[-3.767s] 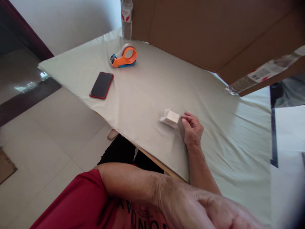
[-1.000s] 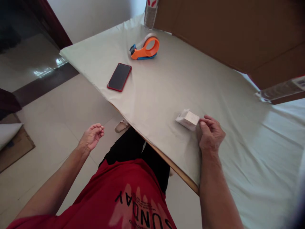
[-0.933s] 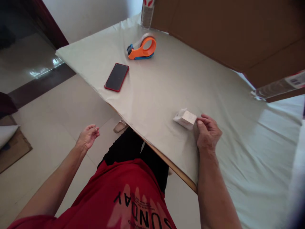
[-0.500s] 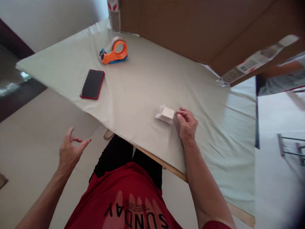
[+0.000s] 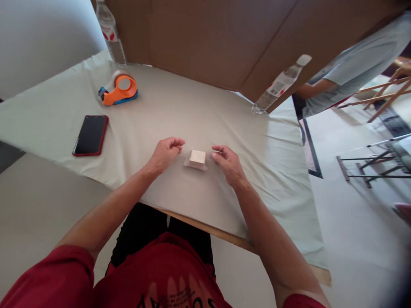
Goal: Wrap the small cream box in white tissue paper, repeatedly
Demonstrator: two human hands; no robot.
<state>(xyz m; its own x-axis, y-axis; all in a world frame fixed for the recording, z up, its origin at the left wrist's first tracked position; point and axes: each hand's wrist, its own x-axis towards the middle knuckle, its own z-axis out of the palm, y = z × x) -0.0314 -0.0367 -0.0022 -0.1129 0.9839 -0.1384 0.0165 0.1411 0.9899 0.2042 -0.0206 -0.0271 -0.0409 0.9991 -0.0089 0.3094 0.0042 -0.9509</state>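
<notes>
A small pale block (image 5: 198,157) in clear, loose wrapping lies on the cloth-covered table in front of me. To its left, my left hand (image 5: 165,154) hovers close by with its fingers curved, holding nothing. On the other side, my right hand (image 5: 228,164) has its thumb and fingers apart and is also bare. A narrow gap separates each hand from the block. What the block is, I cannot tell.
A dark phone in a red case (image 5: 91,135) and an orange tape dispenser (image 5: 123,90) lie at the left. Two water bottles (image 5: 111,34) stand against a brown cardboard panel (image 5: 205,38). Beyond the panel at right is another person's arm (image 5: 316,89).
My left hand has come up from beside the table to the block's left. My right hand's fingers have opened a little. The view has shifted right, and the block now looks turned.
</notes>
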